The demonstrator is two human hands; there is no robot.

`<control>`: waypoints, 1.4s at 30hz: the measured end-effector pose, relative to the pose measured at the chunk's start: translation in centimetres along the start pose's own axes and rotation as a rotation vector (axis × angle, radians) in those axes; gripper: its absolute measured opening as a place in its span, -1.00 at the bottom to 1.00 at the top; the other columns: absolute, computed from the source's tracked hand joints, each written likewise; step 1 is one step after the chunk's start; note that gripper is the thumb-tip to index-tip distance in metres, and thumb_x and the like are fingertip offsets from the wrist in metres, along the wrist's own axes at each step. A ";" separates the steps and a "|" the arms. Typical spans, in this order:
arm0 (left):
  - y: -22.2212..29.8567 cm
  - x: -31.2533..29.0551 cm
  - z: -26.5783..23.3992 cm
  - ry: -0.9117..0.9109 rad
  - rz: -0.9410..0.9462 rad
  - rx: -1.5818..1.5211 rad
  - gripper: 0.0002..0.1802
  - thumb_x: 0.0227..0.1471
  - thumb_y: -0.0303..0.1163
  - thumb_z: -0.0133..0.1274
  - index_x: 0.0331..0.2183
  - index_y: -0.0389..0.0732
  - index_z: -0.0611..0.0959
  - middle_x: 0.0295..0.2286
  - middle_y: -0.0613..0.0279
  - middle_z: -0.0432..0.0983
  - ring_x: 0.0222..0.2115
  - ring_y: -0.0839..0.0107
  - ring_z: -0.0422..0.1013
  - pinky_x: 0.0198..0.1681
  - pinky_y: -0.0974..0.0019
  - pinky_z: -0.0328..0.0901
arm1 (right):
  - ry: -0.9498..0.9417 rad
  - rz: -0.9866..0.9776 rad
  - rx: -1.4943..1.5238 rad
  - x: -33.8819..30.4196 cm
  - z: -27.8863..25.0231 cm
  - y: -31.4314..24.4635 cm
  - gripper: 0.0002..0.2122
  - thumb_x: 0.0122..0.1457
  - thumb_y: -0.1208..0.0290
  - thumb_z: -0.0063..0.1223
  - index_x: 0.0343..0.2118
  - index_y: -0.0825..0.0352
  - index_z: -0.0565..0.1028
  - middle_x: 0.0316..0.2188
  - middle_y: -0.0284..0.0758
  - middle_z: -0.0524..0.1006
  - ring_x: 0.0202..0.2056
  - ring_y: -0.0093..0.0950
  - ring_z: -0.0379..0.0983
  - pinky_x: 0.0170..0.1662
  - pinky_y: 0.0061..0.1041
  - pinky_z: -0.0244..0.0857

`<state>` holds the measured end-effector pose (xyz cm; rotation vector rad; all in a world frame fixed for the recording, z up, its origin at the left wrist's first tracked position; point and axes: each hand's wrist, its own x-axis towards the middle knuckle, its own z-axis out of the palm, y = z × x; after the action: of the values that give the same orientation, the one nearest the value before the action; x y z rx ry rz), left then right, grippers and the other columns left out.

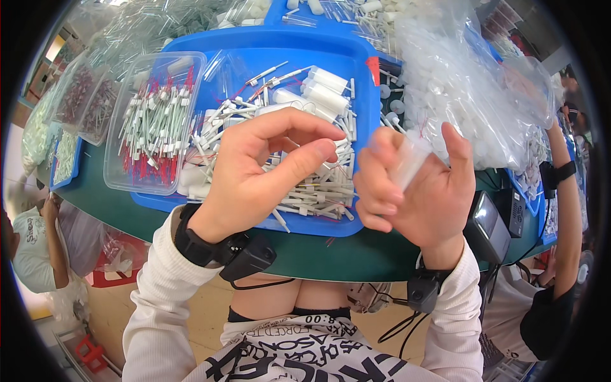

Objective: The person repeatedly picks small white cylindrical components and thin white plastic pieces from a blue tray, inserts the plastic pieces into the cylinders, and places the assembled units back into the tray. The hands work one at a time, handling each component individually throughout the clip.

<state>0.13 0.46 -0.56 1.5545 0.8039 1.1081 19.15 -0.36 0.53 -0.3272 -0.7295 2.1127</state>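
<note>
Above the blue tray (pixel 267 44), my left hand (pixel 261 162) is closed, its thumb and forefinger curled together at the tips. What sits between those tips, if anything, is too small to make out. My right hand (pixel 420 184), partly blurred, is turned palm up over the tray's right edge. It holds a translucent white plastic tube (pixel 410 162) tilted across the fingers, with the thumb raised away. Under my hands the tray carries many thin white rods (pixel 312 207) with small heads and fine red wires. Several thicker white tubes (pixel 328 95) lie at the tray's far right.
A clear plastic box (pixel 156 121) of red-wired rods stands at left, overlapping the tray. Large clear bags (pixel 458 89) of white parts crowd the right. A black-and-silver device (pixel 489 226) sits near the green table's (pixel 318 258) right front. Other people work on both sides.
</note>
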 end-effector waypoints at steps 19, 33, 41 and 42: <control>-0.1 0.1 -0.3 0.027 0.049 0.016 -0.82 -0.03 -0.49 -0.02 -0.33 -0.35 0.54 -0.45 0.20 0.49 -0.44 0.52 0.42 -0.37 0.49 0.28 | -0.138 0.082 0.084 0.1 -1.8 0.6 -0.56 0.17 -0.01 -0.60 -0.43 0.30 0.24 -0.63 -0.36 0.24 -0.59 -0.53 0.15 -0.45 -0.42 0.22; 0.0 0.0 -0.2 0.004 0.028 0.024 -0.78 0.01 -0.45 -0.07 -0.30 -0.38 0.53 -0.47 0.18 0.48 -0.42 0.54 0.39 -0.34 0.50 0.24 | 0.070 0.052 -0.093 0.0 -0.5 0.5 -0.63 0.14 0.05 -0.49 -0.45 0.29 0.24 -0.64 -0.39 0.26 -0.61 -0.58 0.09 -0.48 -0.55 0.12; -0.1 0.1 -0.4 0.019 0.043 -0.003 -0.83 -0.04 -0.48 -0.01 -0.35 -0.35 0.55 -0.44 0.20 0.49 -0.45 0.49 0.43 -0.37 0.48 0.29 | 0.003 0.034 -0.040 0.1 -1.8 0.4 -0.68 0.10 0.08 -0.44 -0.52 0.27 0.21 -0.68 -0.40 0.21 -0.69 -0.63 -0.01 -0.64 -0.62 -0.01; -0.1 0.1 -0.4 0.021 0.041 -0.001 -0.83 -0.04 -0.48 -0.01 -0.34 -0.35 0.55 -0.44 0.20 0.49 -0.44 0.49 0.43 -0.37 0.48 0.29 | 0.000 0.035 -0.040 0.1 -1.8 0.3 -0.68 0.10 0.09 -0.43 -0.53 0.27 0.20 -0.69 -0.40 0.21 -0.69 -0.63 -0.01 -0.65 -0.62 -0.02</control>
<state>-0.23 0.68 -0.61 1.5671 0.7877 1.1560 19.70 0.30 -1.13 -0.3645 -0.7717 2.1336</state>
